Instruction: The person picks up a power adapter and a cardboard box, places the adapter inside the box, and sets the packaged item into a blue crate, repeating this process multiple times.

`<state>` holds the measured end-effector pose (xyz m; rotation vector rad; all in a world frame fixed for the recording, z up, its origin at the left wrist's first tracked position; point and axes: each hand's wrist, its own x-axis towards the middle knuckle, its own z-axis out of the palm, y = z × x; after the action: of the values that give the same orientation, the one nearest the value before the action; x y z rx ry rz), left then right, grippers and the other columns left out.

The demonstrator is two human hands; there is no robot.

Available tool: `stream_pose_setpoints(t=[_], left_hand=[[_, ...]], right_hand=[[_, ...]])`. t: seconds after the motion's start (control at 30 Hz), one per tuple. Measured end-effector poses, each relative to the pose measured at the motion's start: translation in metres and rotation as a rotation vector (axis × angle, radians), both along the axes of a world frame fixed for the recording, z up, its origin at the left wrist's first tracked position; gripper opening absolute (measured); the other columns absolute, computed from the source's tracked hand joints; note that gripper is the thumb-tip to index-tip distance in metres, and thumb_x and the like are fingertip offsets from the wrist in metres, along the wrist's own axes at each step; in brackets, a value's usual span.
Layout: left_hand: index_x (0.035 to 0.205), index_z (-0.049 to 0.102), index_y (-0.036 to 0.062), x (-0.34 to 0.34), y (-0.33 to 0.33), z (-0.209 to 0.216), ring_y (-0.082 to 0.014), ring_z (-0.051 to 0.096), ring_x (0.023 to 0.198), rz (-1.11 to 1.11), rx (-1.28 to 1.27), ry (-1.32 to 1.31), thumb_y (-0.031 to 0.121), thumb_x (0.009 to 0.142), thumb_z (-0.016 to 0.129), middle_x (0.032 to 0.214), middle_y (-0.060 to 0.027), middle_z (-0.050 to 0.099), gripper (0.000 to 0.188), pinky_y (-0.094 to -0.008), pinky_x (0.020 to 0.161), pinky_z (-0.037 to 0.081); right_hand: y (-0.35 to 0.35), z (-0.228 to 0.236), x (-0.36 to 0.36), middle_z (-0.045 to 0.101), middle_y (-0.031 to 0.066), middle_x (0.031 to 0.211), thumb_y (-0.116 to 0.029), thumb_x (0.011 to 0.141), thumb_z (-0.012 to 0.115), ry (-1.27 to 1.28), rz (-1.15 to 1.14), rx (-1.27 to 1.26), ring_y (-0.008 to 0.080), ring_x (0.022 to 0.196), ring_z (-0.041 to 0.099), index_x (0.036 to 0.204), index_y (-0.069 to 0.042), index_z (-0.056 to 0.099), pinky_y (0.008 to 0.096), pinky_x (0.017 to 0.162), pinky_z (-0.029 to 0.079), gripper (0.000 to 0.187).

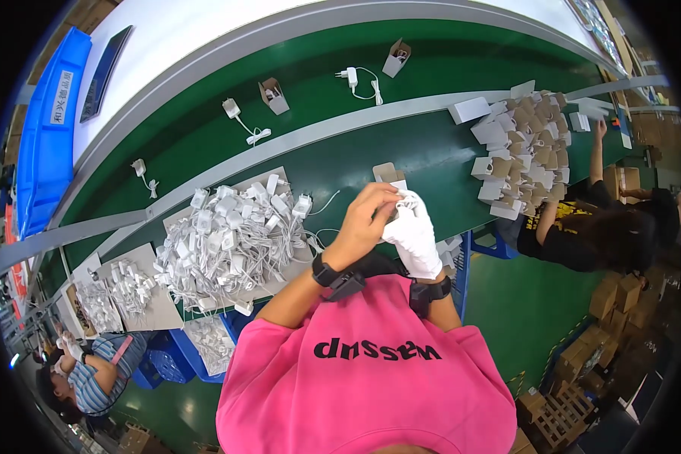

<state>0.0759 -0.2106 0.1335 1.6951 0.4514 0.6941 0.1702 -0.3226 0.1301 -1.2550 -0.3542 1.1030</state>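
Observation:
My bare left hand (367, 223) and my right hand (416, 238), in a white glove, meet over the green bench. The left fingers are bent and pinched against the gloved fingers. Both hands look closed on something small and white, perhaps a cable, which blends with the glove and cannot be made out. Just beyond the fingertips stands a small open carton (386, 173), its brown flap raised and its lower part hidden by my hands. To the left of my left hand lies a big heap of white plug chargers with cables (231, 242).
Many open white cartons (522, 151) stand at the right, where a co-worker (583, 227) reaches over the bench. Single chargers (352, 78) and small boxes (273, 96) lie beyond a grey rail (310, 130). Another person (98, 374) sits far left. Blue crates (170, 356) stand below.

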Motion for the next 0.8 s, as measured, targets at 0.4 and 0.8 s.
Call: stream_pose_setpoints(t=[0.4,0.8], left_hand=[[0.127,0.054,0.0159,0.053,0.014,-0.123,-0.0363,0.062,0.102,-0.15,-0.243,0.706,0.032,0.091,0.055,0.11,-0.017,0.065,0.04,-0.0447,0.086,0.05],[0.106,0.055,0.0102,0.047,0.003,-0.186,-0.0375,0.061,0.094,-0.203,0.031,0.649,0.028,0.086,0.063,0.101,-0.0168,0.062,0.028,-0.0469,0.08,0.05]], right_hand=[[-0.041,-0.069,0.061,0.053,0.0052,0.11,-0.002,0.079,0.071,-0.373,-0.35,-0.268,0.015,0.093,0.057,0.142,-0.003,0.029,0.0233,0.074,0.05,0.076],[-0.046,-0.099,0.044,0.046,0.0186,0.134,-0.008,0.077,0.073,-0.714,-0.026,-0.429,0.0272,0.119,0.049,0.15,-0.003,0.011,0.0354,0.099,0.041,0.096]])
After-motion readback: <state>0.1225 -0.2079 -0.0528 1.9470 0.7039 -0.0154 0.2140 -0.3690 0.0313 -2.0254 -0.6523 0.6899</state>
